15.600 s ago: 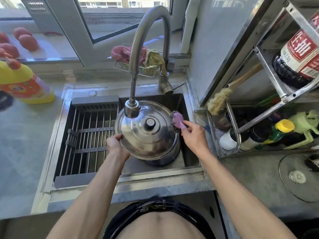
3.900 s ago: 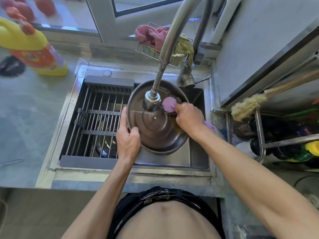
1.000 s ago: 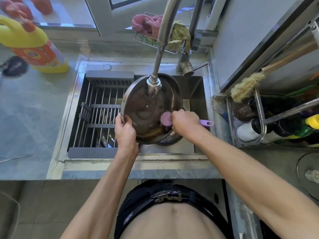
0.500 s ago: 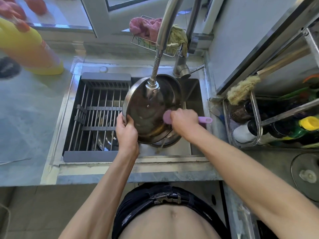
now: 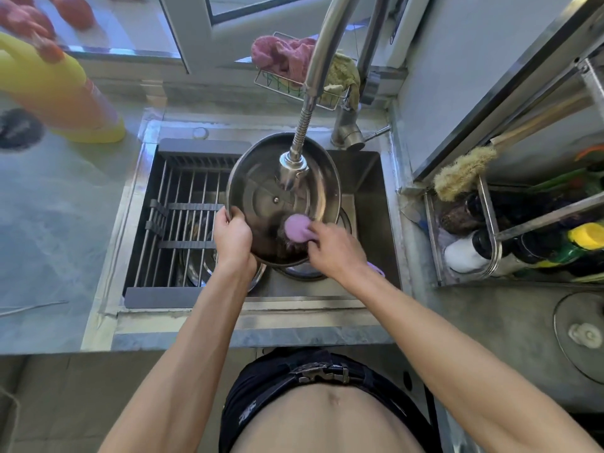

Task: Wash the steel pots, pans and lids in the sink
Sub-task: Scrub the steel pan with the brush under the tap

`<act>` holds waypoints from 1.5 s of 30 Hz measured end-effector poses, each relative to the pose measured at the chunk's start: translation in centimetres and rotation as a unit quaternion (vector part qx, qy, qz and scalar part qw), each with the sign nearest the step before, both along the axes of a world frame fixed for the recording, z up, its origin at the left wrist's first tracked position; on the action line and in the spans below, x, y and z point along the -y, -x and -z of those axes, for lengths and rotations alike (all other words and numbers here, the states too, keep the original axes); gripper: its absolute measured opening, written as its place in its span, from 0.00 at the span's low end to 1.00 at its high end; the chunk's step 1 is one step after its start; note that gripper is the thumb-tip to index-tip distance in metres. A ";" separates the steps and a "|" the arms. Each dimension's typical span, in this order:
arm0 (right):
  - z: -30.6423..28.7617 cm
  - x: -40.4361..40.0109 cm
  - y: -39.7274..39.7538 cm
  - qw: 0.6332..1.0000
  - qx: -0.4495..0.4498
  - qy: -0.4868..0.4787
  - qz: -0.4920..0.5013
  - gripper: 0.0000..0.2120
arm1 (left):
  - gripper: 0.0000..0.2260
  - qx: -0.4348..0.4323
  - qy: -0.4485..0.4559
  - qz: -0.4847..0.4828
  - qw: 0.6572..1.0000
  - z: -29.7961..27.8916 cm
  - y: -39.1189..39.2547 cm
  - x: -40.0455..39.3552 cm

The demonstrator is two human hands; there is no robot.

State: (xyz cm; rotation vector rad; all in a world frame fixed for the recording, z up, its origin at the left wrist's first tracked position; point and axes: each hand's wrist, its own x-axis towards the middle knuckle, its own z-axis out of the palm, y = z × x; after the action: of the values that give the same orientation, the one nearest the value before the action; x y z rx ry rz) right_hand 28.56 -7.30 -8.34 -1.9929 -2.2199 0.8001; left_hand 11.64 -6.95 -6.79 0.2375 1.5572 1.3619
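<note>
A round steel lid point(image 5: 261, 194), underside up and tilted, is held over the steel sink point(image 5: 366, 178), below the spray head of the curved steel tap point(image 5: 293, 165). The lid's near-left rim is gripped by the left hand point(image 5: 232, 238), thumb curled over the edge, the other fingers hidden beneath. A pink-backed wire scrubber point(image 5: 295, 227) is pressed against the lid's lower inner surface by the right hand point(image 5: 333, 248), fingers curled round its handle; the handle's pink end is seen past the wrist. More steel cookware point(image 5: 304, 273) is partly visible in the basin under the lid; its kind cannot be told. A dark slatted drying rack point(image 5: 183, 204) is laid across the sink's left half. A yellow detergent bottle point(image 5: 55, 89) is stood on the grey counter point(image 5: 58, 223) at far left. Pink and yellow cloths point(image 5: 284, 58) are heaped in a wire basket behind the tap.
</note>
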 end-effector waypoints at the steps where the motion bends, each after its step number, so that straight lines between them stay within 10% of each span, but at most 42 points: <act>1: 0.0 -0.1 -0.7 0.999 -0.021 -0.014 0.044 0.16 | 0.11 0.003 0.019 0.006 1.000 -0.2 0.6 -0.4; 7: 0.1 -1.9 -3.0 0.978 -0.040 0.052 0.197 0.41 | 0.08 0.006 0.112 0.119 0.986 -1.0 3.5 -1.2; 13: 1.6 -2.2 -2.1 0.893 -0.251 0.126 0.352 0.17 | 0.07 -0.050 0.053 0.121 0.990 -2.1 2.5 -1.4; 22: 2.1 -1.0 1.4 0.820 -0.376 0.138 0.409 0.19 | 0.30 -0.031 0.031 -0.016 0.999 0.5 -3.5 3.7; 31: -0.4 -1.9 -1.9 0.985 -0.120 -0.018 0.124 0.16 | 0.38 -0.264 -0.019 0.136 0.955 -1.0 0.6 3.3; 37: -2.8 -3.8 -1.6 0.977 0.169 -0.088 -0.100 0.21 | 0.40 -0.316 -0.057 0.190 0.928 -3.4 0.1 3.1; 45: -3.1 0.2 2.9 0.987 0.015 0.145 -0.066 0.18 | 0.45 -0.343 -0.045 0.184 0.920 -1.9 -0.1 3.1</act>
State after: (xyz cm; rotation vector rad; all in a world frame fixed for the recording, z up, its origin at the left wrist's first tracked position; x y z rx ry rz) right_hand 25.70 -7.52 -5.25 -1.9998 -2.3910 1.1791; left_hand 11.79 -10.07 -4.93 1.1054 1.8803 1.0953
